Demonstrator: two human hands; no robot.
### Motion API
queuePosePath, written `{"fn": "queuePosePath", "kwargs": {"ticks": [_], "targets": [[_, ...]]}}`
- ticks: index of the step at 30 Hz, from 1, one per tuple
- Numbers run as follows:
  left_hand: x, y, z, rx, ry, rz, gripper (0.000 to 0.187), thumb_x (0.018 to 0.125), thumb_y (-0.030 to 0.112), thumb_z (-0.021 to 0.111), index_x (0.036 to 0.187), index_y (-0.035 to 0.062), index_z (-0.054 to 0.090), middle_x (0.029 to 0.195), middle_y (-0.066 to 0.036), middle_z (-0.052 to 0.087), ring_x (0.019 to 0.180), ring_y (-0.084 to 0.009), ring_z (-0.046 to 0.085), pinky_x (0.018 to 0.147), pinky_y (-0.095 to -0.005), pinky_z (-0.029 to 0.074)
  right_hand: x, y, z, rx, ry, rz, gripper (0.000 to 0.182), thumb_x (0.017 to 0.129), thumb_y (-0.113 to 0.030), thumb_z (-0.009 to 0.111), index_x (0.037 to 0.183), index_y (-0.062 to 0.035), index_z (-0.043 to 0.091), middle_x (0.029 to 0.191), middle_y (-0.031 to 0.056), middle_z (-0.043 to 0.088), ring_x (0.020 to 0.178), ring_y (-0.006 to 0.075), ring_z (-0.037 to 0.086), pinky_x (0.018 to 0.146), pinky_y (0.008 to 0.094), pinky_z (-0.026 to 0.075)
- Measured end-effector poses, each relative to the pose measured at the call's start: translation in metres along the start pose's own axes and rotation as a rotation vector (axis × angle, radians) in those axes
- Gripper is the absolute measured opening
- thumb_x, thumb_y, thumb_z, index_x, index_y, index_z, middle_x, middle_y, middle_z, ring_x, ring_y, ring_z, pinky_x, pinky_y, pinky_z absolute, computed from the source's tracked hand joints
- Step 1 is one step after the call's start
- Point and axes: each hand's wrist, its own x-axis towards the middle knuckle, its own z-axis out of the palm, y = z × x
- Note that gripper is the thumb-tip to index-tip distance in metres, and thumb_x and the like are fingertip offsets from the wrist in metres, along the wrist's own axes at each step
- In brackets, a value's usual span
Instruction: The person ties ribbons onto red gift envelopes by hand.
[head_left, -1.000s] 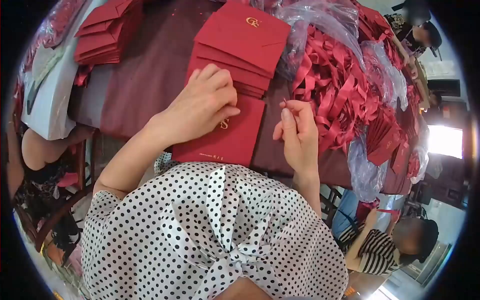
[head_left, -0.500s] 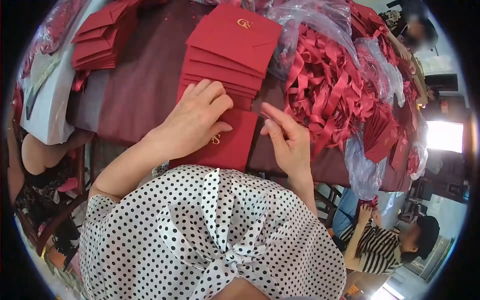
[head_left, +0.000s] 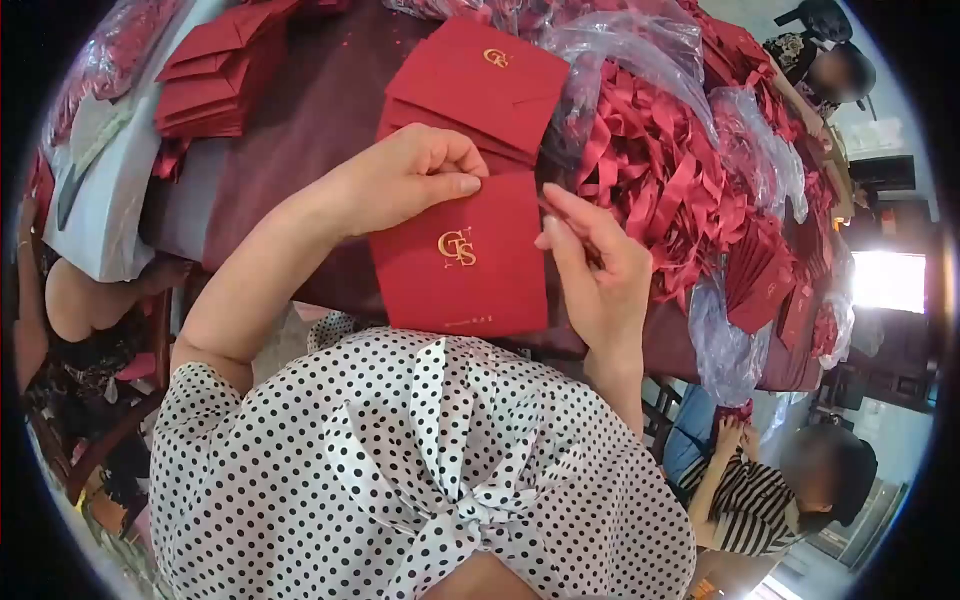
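A flat red paper bag (head_left: 430,285) with a gold logo lies in front of my body, its lower edge towards my shirt. My left hand (head_left: 420,175) pinches its top edge, thumb on the front face and the other fingers curled behind. Beside the bag's right edge is my right hand (head_left: 605,265), thumb and forefinger apart, fingertips right at that edge. Just beyond, a fanned stack of the same red bags (head_left: 480,85) lies partly hidden behind my left hand.
A heap of red ribbons (head_left: 650,170) in clear plastic lies to the right. More folded red bags (head_left: 215,75) are stacked at the far left on the dark red tablecloth (head_left: 310,130). A person in a striped top (head_left: 745,505) sits at the right.
My left hand has shifted up to the top edge of the front bag, uncovering its logo. That bag sits higher and further right, and my right hand has moved right and slightly down.
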Motion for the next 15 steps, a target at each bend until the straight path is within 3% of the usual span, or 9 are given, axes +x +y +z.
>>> {"fn": "queuePosePath", "kwargs": {"ticks": [2, 4, 5, 9, 11, 15], "targets": [[0.003, -0.011, 0.008, -0.143, -0.032, -0.006, 0.012, 0.093, 0.011, 0.056, 0.092, -0.0003, 0.058, 0.082, 0.004, 0.059, 0.078, -0.0008, 0.050, 0.069, -0.0177, 0.042, 0.002, 0.001, 0.008, -0.028, 0.027, -0.013, 0.017, 0.088, -0.005, 0.061, 0.104, -0.0015, 0.066, 0.081, 0.0099, 0.068, 0.069, 0.0132, 0.066, 0.065, 0.0248, 0.051], [0.004, -0.017, 0.010, -0.196, -0.072, -0.030, 0.012, 0.093, 0.012, 0.057, 0.094, -0.0004, 0.059, 0.084, 0.004, 0.060, 0.079, -0.0011, 0.052, 0.071, -0.0178, 0.043, 0.000, 0.005, 0.013, 0.039, 0.030, 0.106, 0.012, 0.087, -0.005, 0.063, 0.098, -0.0017, 0.066, 0.077, 0.0090, 0.068, 0.068, 0.0127, 0.067, 0.063, 0.0248, 0.051], [0.005, -0.019, 0.010, -0.241, -0.106, -0.044, 0.014, 0.093, 0.012, 0.057, 0.097, -0.0005, 0.060, 0.085, 0.003, 0.062, 0.080, -0.0014, 0.053, 0.073, -0.0179, 0.043, 0.000, 0.009, 0.015, 0.061, 0.013, 0.076, 0.013, 0.087, 0.001, 0.062, 0.100, 0.0025, 0.065, 0.079, 0.0066, 0.068, 0.071, 0.0085, 0.064, 0.064, 0.0196, 0.049], [0.005, -0.020, 0.007, -0.327, -0.189, -0.069, 0.014, 0.092, 0.013, 0.059, 0.098, 0.0003, 0.062, 0.088, 0.003, 0.061, 0.081, -0.0023, 0.052, 0.073, -0.0186, 0.043, -0.001, 0.015, 0.019, -0.013, -0.005, 0.006, 0.013, 0.085, -0.005, 0.066, 0.098, -0.0020, 0.066, 0.074, 0.0072, 0.068, 0.068, 0.0115, 0.068, 0.060, 0.0223, 0.050], [0.005, -0.019, 0.007, -0.444, -0.298, -0.112, 0.016, 0.091, 0.015, 0.060, 0.100, 0.0016, 0.062, 0.091, 0.004, 0.061, 0.084, -0.0021, 0.052, 0.076, -0.0177, 0.043, -0.001, 0.008, 0.018, 0.004, -0.008, 0.098, 0.013, 0.086, -0.005, 0.066, 0.098, -0.0016, 0.065, 0.074, 0.0066, 0.068, 0.065, 0.0106, 0.066, 0.058, 0.0218, 0.049], [0.006, -0.019, 0.008, -0.420, -0.322, -0.093, 0.016, 0.091, 0.016, 0.061, 0.100, 0.0027, 0.063, 0.093, 0.004, 0.061, 0.086, -0.0019, 0.053, 0.078, -0.0170, 0.043, -0.003, 0.006, 0.018, 0.032, 0.000, 0.124, 0.012, 0.086, -0.005, 0.066, 0.097, -0.0010, 0.066, 0.075, 0.0065, 0.068, 0.064, 0.0106, 0.065, 0.057, 0.0219, 0.049]]}}
